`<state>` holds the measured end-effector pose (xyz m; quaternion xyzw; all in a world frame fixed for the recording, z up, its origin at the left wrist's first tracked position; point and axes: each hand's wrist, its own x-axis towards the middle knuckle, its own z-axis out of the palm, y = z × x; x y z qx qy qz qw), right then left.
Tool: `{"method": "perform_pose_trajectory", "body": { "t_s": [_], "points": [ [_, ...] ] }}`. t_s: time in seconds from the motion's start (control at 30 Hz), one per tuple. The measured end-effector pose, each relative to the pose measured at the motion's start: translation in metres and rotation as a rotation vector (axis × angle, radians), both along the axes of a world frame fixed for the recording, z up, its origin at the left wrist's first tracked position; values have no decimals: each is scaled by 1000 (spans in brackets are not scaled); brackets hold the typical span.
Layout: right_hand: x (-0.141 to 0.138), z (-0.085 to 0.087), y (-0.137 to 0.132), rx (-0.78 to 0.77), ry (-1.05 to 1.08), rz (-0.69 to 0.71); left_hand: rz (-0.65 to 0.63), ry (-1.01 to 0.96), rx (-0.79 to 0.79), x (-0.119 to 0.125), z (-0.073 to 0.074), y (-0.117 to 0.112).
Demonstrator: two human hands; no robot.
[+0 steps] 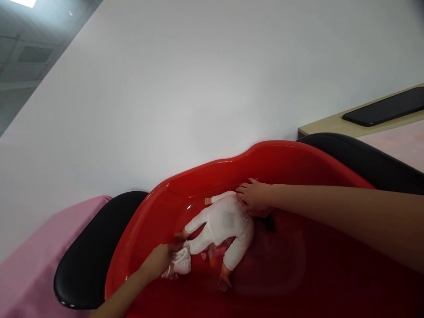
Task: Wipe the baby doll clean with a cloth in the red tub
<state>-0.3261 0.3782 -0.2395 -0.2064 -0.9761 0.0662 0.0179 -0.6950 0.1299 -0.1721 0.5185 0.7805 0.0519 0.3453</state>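
Observation:
A baby doll in a white suit (222, 225) lies face down inside a red plastic tub (205, 174). My right hand (255, 198) rests on the doll's head and neck, fingers curled around it. My left hand (159, 260) reaches in from the lower left and grips the doll's foot, beside a small bunched white cloth (180, 264). One doll arm stretches toward the tub's floor, the other toward the far wall.
The tub sits on a black rounded base (86, 256) over a pink-covered surface (29, 274). A white wall fills the background. At the right, a dark phone (384, 108) lies on a light wooden ledge (327, 123).

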Motion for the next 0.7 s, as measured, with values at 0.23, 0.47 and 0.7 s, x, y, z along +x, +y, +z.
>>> {"method": "perform_pose_trajectory", "body": {
  "t_s": [0.23,0.47,0.7],
  "points": [
    [2,13,-9,-72,-27,-38,308,-445,159,8,35,-30],
    [5,39,-5,-285,-114,-135,408,-513,290,35,54,-50],
    [5,37,0,-363,-117,-215,813,-381,667,-15,69,-76]
  ]
}}
